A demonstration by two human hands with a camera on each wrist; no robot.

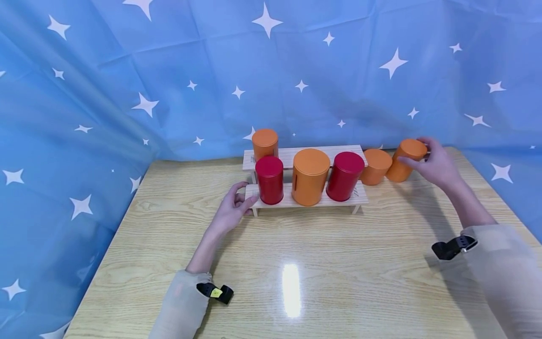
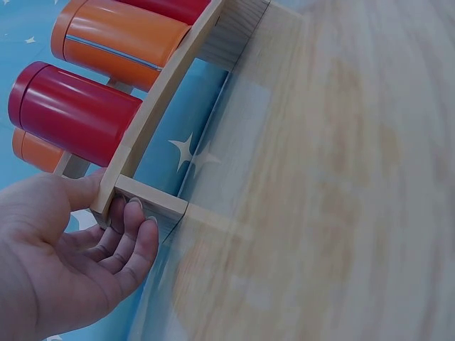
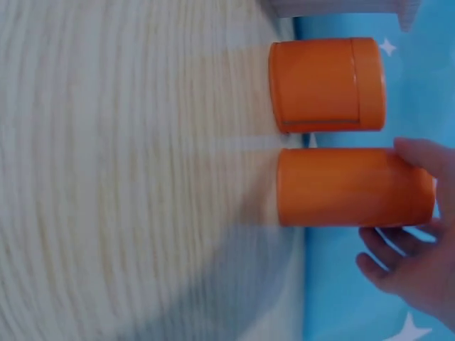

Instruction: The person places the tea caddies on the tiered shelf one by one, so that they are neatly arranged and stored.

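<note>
My left hand (image 1: 233,207) holds the left end of a two-tier wooden rack (image 1: 292,201). In the left wrist view its thumb lies on the front board and its fingers curl beneath. The lower tier bears a red canister (image 1: 269,181), a large orange canister (image 1: 310,179) and a second red canister (image 1: 345,176). On the upper tier stands a smaller orange canister (image 1: 265,143). My right hand (image 1: 440,162) grips a tall orange canister (image 3: 348,188) near its lid, thumb and fingers on opposite sides. Beside it, a shorter orange canister (image 3: 320,87) stands on the table.
The wood-grain table (image 1: 271,263) reaches back to a blue curtain (image 1: 220,61) with white stars, which also hangs along the left side. Each wrist wears a strap with a small black device. A bright light reflection (image 1: 291,289) shows on the tabletop.
</note>
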